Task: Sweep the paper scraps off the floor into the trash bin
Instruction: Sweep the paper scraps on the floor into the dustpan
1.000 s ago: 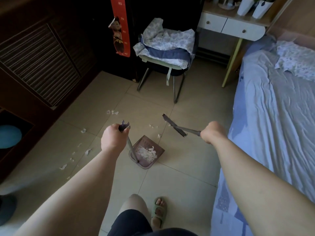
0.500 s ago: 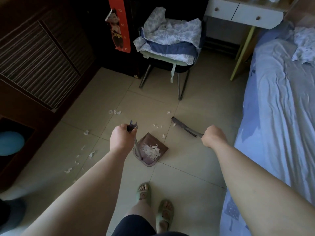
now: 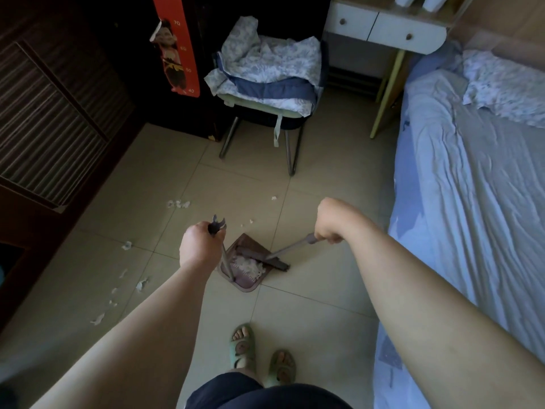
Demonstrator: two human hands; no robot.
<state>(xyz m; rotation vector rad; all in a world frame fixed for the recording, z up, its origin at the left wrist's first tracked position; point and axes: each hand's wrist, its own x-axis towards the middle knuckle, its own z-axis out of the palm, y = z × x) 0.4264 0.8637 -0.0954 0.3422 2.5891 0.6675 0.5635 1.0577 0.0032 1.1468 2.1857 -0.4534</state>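
I count one dustpan (image 3: 247, 283), one broom (image 3: 275, 261); left hand (image 3: 198, 248) fisted on the pan handle, right hand (image 3: 330, 221) fisted on the broom; white scraps (image 3: 250, 265) heaped in the pan on the tiles, a dozen-odd more (image 3: 127, 245) strewn left; chair (image 3: 265, 93) beyond, bed (image 3: 472, 187) right.

Dustpan (image 3: 246, 283) rear hidden behind left hand (image 3: 199, 249); bed (image 3: 472, 202) cut by right edge.
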